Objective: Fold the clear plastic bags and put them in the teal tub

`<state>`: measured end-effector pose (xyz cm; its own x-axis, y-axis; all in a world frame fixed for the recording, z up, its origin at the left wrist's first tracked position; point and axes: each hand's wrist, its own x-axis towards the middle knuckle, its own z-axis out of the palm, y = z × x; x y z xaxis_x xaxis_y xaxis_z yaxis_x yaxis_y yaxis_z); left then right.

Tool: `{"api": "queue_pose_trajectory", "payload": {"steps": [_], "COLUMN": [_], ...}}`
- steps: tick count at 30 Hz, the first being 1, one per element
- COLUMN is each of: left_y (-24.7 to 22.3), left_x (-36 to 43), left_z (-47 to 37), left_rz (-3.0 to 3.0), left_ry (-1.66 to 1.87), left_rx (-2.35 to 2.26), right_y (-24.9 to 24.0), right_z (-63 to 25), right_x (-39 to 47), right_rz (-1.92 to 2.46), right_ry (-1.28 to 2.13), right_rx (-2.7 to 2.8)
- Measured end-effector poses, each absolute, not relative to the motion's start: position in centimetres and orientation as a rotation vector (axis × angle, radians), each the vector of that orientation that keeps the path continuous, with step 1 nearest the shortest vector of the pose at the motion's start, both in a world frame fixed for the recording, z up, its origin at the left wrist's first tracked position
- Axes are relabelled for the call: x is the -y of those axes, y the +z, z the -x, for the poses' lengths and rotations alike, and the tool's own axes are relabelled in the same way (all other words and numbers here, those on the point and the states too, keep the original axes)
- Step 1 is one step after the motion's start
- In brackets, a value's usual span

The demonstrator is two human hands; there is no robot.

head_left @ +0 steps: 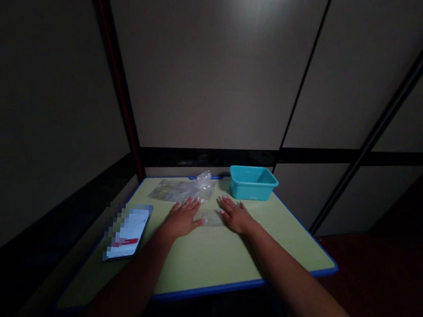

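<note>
My left hand lies palm down with its fingers spread, at the left end of a small clear plastic bag on the table. Across from it, my right hand rests at the bag's right end, palm down and fingers out flat. The small bag lies flat between the two hands, and its ends are partly hidden under them. Just beyond my left fingertips is a heap of crumpled clear plastic bags. A turquoise plastic basin stands beyond my right hand, apart from it.
A phone or tablet with a lit, partly blurred screen lies at the table's left side. The pale green table has a raised-looking blue edge. Behind it rises a panelled wall or cabinet, close to the far edge.
</note>
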<state>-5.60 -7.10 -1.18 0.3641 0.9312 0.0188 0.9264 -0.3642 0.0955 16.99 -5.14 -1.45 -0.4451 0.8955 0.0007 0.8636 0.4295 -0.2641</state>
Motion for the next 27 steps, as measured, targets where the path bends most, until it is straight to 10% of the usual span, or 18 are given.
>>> {"api": "queue_pose_trajectory", "payload": {"steps": [27], "left_y": [-1.9], "left_x": [11.3], "left_z": [-1.6], "left_rz": [-2.555], "left_ry": [0.049], "left_rx": [-1.483], "right_y": [-3.1], "right_z": [-16.7], "right_x": [4.5], "right_rz": [1.67], "right_ry": [0.131], "right_rx": [2.594]}}
